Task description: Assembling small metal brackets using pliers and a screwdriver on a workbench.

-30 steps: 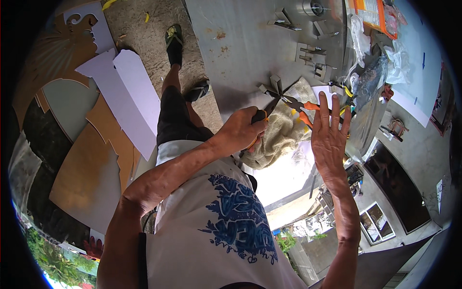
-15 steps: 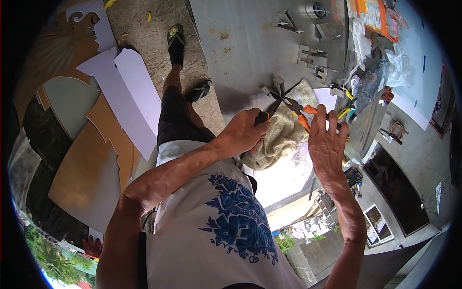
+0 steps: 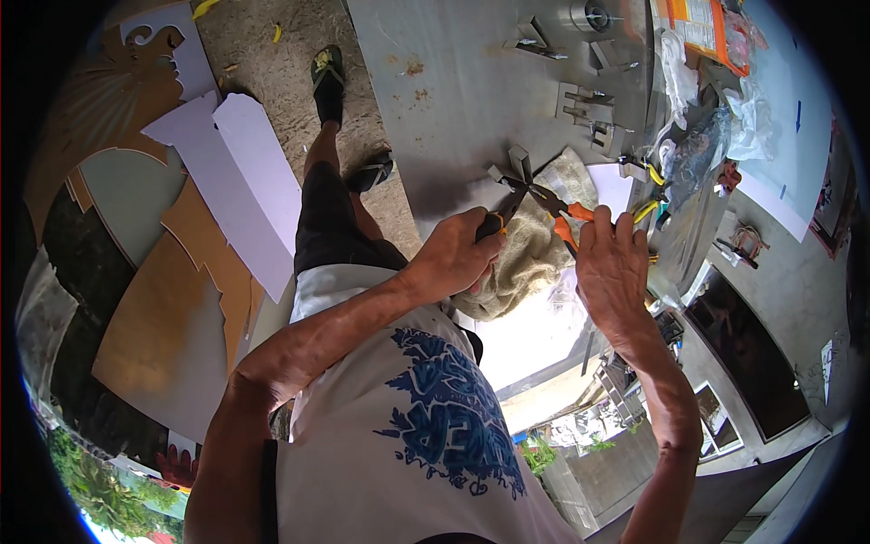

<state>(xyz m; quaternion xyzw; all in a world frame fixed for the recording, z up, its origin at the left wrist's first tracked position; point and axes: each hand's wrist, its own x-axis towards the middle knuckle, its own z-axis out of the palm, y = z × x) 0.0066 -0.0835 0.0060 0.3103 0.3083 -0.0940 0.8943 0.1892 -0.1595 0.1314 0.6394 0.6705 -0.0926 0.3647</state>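
My left hand (image 3: 450, 258) is closed round the black-and-orange handle of one pair of pliers (image 3: 490, 225). In my right hand (image 3: 614, 272) is a second pair of pliers, orange-handled pliers (image 3: 578, 212), with the fingers bent over the grips. The dark jaws of both tools come together at a small bent metal bracket (image 3: 519, 163). Which jaws grip it, I cannot tell. A beige cloth (image 3: 521, 272) lies bunched under the tools, between my hands.
The steel tabletop (image 3: 444, 100) carries several similar metal brackets (image 3: 580, 104) and a round metal part (image 3: 594, 16). Yellow-handled tools (image 3: 648, 210) and plastic bags (image 3: 752, 118) crowd its right side. Cut panels (image 3: 245, 172) stand at the left.
My right fingers have curled further round the orange-handled pliers, and that forearm has swung slightly outward. My left hand and the bracket have hardly moved.
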